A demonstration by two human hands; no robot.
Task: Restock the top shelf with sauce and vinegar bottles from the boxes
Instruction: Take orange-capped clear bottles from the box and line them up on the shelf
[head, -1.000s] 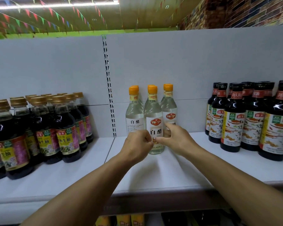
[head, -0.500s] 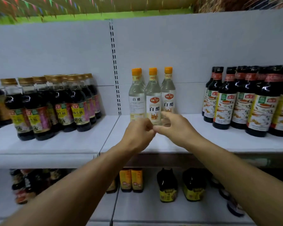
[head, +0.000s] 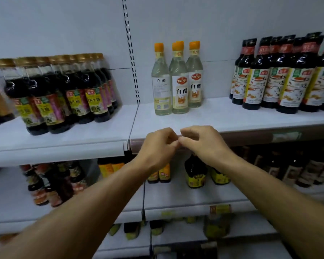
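Both hands meet in the middle of the frame, just in front of the top shelf (head: 232, 118) edge. Left hand (head: 158, 146) and right hand (head: 202, 142) have curled fingers, and their fingertips touch. Neither hand holds anything. Clear vinegar bottles (head: 178, 79) with orange caps stand together on the shelf, above the hands. Dark sauce bottles (head: 288, 75) stand at the upper right, and more dark bottles (head: 64, 94) stand at the left.

Two bare forearms, no sleeves in view, no watch or ring on left hand (head: 158, 146) or right hand (head: 202, 143)
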